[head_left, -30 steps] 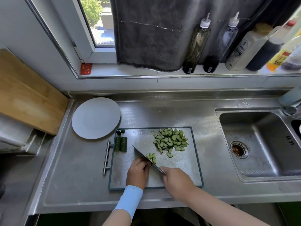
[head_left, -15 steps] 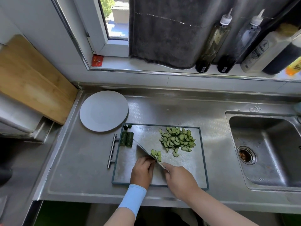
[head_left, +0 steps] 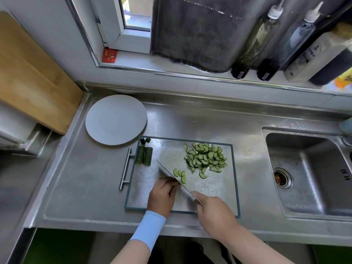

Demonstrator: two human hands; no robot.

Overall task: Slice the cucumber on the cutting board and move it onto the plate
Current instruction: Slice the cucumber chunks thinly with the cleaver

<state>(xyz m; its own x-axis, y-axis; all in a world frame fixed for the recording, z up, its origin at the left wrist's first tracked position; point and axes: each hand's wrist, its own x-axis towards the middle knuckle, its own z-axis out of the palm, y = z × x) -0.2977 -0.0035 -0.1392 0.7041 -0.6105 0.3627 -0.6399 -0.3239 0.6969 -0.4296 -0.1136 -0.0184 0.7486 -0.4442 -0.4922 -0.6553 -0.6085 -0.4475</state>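
Head view, slicing in progress. My right hand (head_left: 213,212) is clamped around the handle of the knife (head_left: 171,174), whose blade runs diagonally across the cutting board (head_left: 235,178), tip toward the far left. My left hand (head_left: 162,195) sits just left of the blade, fingers curled under and knuckles close to its flat. I judge this a guard posture that keeps the fingertips off the edge. Any piece it steadies is hidden beneath hand and blade, so I cannot tell whether it grips anything. A few fresh slices (head_left: 180,174) lie just right of the blade, where they drop off the cut. The main pile of half-moon slices (head_left: 205,159) lies on the board's far right, apart from the working zone. Two uncut cucumber lengths (head_left: 144,158) and the trimmed ends (head_left: 145,140) sit at the far-left edge. The plate (head_left: 116,120), holding no cucumber yet, stands just beside that corner, which I judge keeps the transfer short.
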